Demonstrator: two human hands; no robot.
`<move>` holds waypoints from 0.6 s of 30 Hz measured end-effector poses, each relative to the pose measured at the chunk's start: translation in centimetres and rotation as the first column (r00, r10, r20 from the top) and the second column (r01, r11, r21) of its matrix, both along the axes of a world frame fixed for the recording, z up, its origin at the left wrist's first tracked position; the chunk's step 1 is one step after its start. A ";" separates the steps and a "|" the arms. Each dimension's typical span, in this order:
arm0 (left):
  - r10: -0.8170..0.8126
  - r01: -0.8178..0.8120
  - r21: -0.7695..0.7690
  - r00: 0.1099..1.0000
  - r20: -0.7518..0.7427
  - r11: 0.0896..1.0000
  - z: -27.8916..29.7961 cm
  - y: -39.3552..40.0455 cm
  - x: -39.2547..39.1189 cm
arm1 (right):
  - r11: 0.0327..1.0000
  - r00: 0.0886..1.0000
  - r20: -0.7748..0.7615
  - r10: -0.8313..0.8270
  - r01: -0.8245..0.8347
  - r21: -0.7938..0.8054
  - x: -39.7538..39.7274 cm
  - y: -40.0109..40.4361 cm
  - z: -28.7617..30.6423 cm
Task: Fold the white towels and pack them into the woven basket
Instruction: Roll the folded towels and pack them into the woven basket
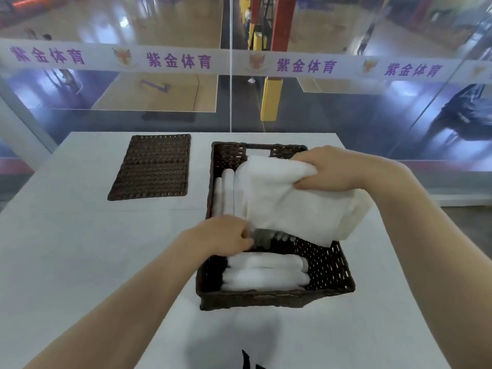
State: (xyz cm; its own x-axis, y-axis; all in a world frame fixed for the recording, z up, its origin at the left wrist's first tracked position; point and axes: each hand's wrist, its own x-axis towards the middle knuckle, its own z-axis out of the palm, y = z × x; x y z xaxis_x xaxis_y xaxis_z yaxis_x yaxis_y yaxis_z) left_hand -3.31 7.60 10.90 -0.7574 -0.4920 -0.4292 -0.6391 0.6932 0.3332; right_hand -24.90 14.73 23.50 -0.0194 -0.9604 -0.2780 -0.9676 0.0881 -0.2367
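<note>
A folded towel goes down into the basket, held by both hands.

Head view: the right hand [335, 169] grips the towel [287, 201] at its far end while the left hand [226, 233] pinches the near corner – keeping the fold flat above the basket [330, 272]; packed towels [263, 274] lie below the left hand.

hands [277, 203] hold towel [290, 206] over basket [327, 265]

The single head-worn camera looked forward and steeply down from close above the white table [80, 249], with both forearms entering from the bottom edge. Its wide lens bowed the glass wall [159, 102] beyond the far table edge.
</note>
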 end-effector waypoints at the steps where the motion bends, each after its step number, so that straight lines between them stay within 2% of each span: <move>1: -0.062 0.059 0.055 0.997 0.053 0.997 -1.0 0.8 -0.8 | 1.000 1.000 0.007 0.008 -0.008 0.009 0.0 0.2 -0.3; 3: -0.128 0.113 0.119 0.984 0.125 0.986 -3.1 2.0 -2.0 | 0.999 0.999 0.016 0.032 -0.032 0.032 0.1 0.2 -0.9; 5: -0.148 0.129 0.121 0.975 0.163 0.984 -5.0 2.8 -2.8 | 0.997 0.998 0.029 0.048 -0.050 0.065 0.5 0.1 -1.3; 9: -0.106 0.081 0.151 0.980 0.168 0.985 -7.3 3.9 -2.8 | 0.985 0.990 0.072 0.124 -0.132 0.110 1.3 -0.6 -1.9; 13: -0.051 0.035 0.192 0.996 0.075 0.981 -7.3 5.2 -2.2 | 0.949 0.972 0.139 0.187 -0.216 0.230 1.3 -2.1 -3.2; 16: -0.039 0.024 0.307 0.998 0.041 0.951 -6.8 5.2 -1.9 | 0.905 0.966 0.229 0.117 -0.199 0.376 1.2 -3.4 -4.7; 18: -0.038 0.023 0.356 0.999 0.035 0.934 -6.7 5.1 -1.7 | 0.886 0.969 0.233 0.087 -0.182 0.426 1.2 -4.6 -5.7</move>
